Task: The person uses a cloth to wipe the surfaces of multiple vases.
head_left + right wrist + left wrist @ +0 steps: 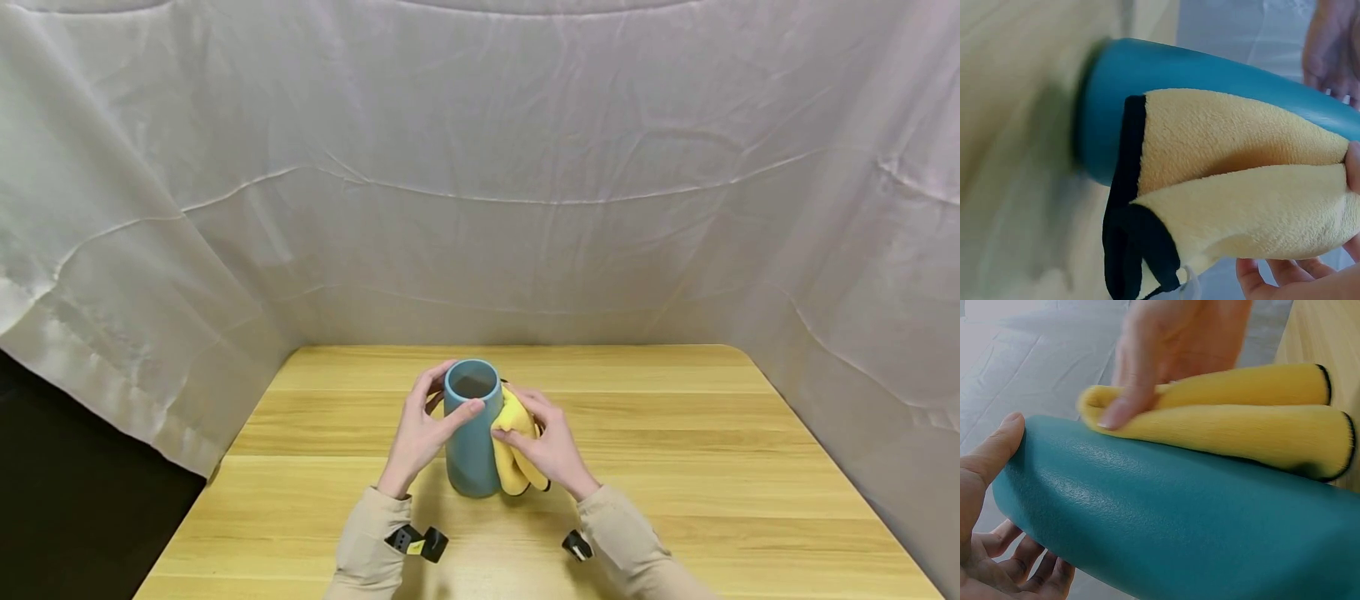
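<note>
A blue-teal vase [472, 454], tall with a round open mouth, stands upright on the wooden table. My left hand [420, 429] grips it near the rim, thumb on the near side and fingers round the far left. Against the vase's right side my right hand [551, 442] pinches a folded yellow cloth [510, 467] with dark edging. In the left wrist view the cloth [1241, 428] lies along the vase wall [1166, 506], its lower end hanging loose. The right wrist view shows the cloth's dark-trimmed end [1125, 206] beside the vase's base [1110, 112].
The light wooden table [675, 467] extends on both sides of the vase. Grey-white curtains [495, 250] hang behind it and along both sides. A dark area [67, 492] lies beyond the table at lower left. Small black devices [433, 544] sit at the wrists.
</note>
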Available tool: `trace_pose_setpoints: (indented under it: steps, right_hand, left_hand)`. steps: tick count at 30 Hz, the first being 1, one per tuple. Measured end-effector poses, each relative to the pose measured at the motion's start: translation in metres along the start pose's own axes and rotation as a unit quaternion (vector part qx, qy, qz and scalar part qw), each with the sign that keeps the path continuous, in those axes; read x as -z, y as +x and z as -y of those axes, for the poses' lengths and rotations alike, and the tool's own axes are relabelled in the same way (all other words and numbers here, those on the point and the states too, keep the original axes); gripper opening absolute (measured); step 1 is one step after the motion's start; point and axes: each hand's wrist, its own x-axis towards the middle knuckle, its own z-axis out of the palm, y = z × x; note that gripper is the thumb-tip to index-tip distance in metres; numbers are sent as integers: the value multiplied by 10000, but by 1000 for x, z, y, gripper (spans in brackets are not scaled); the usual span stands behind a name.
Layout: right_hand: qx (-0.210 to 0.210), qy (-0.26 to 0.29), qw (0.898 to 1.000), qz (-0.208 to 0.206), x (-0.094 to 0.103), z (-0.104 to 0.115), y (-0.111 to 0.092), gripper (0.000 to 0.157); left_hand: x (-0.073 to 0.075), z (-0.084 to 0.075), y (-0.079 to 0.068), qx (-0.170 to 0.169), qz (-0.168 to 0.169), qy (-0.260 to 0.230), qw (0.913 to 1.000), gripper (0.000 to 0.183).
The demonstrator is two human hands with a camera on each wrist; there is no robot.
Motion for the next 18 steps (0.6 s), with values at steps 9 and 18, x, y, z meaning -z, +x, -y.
trace_pose_setpoints:
  steps: [9, 18]
  right_hand:
    - [-679, -106, 9972, 307, -3, -26, -13, 59]
    - [-718, -82, 9969, 303, -4, -27, -13, 60]
  left_hand:
    - [0, 0, -1, 24, 22, 15, 10000, 62]
    - [0, -1, -1, 3, 28, 23, 10000, 64]
